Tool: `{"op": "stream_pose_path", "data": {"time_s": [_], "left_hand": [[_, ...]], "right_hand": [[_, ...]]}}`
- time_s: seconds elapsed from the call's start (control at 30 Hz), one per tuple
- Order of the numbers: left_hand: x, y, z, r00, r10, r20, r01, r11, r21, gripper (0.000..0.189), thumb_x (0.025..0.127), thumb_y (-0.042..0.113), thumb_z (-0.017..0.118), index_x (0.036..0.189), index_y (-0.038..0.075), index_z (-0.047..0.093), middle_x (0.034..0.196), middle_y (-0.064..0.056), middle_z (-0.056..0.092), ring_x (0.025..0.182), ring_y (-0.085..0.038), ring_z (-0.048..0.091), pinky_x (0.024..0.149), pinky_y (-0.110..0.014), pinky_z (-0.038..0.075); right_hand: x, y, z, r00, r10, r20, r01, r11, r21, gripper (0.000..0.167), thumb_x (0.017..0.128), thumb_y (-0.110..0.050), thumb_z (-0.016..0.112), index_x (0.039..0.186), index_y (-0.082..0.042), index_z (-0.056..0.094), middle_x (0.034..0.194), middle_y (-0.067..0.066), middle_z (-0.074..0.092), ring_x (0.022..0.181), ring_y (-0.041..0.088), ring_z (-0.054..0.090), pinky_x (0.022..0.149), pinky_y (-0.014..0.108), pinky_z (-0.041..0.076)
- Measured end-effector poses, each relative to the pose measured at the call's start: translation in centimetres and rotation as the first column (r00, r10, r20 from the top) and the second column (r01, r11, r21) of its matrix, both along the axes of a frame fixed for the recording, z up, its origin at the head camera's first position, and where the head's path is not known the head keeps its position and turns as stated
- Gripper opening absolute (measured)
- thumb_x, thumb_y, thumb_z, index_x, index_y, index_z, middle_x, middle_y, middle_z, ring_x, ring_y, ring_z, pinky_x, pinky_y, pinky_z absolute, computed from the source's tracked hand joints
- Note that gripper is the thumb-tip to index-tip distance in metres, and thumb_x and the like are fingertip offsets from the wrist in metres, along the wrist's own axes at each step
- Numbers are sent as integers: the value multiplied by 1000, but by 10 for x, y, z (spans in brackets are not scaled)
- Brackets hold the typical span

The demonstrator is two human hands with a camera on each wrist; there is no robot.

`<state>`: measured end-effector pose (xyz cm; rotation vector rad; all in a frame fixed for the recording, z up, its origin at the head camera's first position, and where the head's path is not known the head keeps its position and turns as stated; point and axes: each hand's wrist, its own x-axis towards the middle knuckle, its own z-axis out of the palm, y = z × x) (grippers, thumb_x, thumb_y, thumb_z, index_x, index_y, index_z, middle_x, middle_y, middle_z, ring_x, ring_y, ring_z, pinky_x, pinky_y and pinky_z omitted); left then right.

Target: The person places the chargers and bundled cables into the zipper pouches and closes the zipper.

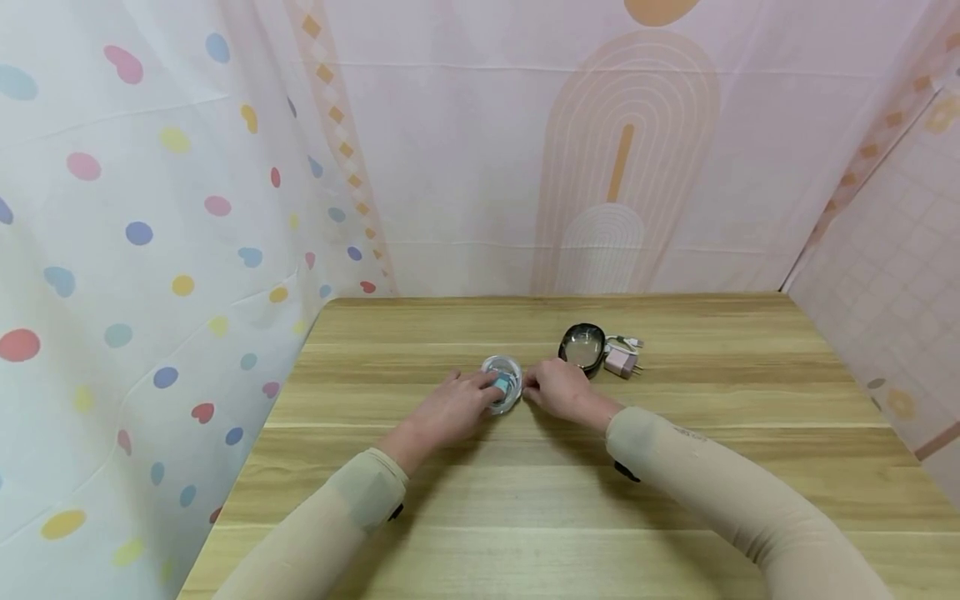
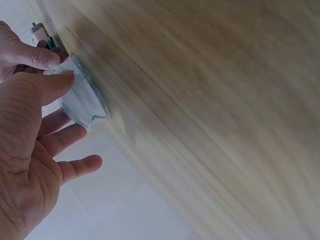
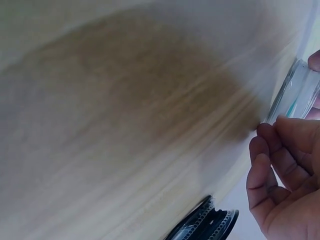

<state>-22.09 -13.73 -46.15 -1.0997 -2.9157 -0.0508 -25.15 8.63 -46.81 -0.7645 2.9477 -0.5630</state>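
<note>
A clear round case (image 1: pixel 513 363) sits on the wooden table, with a white coiled cable and a teal piece (image 1: pixel 502 382) showing inside. My left hand (image 1: pixel 459 407) holds it from the left, some fingers reaching over the teal piece. In the left wrist view, the thumb lies against the case (image 2: pixel 82 97) and the little finger sticks out. From the other side, my right hand (image 1: pixel 562 389) pinches the rim between thumb and forefinger. The remaining right fingers curl inward in the right wrist view, beside the case's glassy wall (image 3: pixel 292 92).
Just behind my right hand is a black-rimmed round case (image 1: pixel 583 343) with a see-through top. Beside it lie a pink plug adapter (image 1: pixel 621 362) with metal prongs and a bundled white cable (image 1: pixel 628 341). Patterned curtains (image 1: pixel 450 167) hang behind the table (image 1: pixel 525 517) and at its sides.
</note>
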Motion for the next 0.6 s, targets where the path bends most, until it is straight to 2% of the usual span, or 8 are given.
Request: {"op": "stream_pose_path", "data": {"time_s": [0.37, 0.6], "left_hand": [[0, 1, 0, 1000, 13, 14, -13, 1000, -4, 32, 105, 18, 70, 137, 16, 69, 155, -14, 61, 142, -34, 61, 114, -68, 49], [2, -1, 0, 1000, -1, -13, 0, 999, -43, 32, 106, 21, 68, 137, 16, 69, 155, -14, 61, 143, -36, 60, 119, -65, 47]], "right_hand": [[0, 2, 2, 1000, 15, -2, -15, 1000, -13, 8, 99, -20, 77, 94, -18, 83, 90, -2, 82, 79, 12, 73, 72, 38, 63], [-2, 3, -1, 1000, 7, 19, -6, 1000, -7, 9, 100, -21, 77, 94, -18, 83, 90, -3, 81, 78, 10, 70, 73, 38, 62]]}}
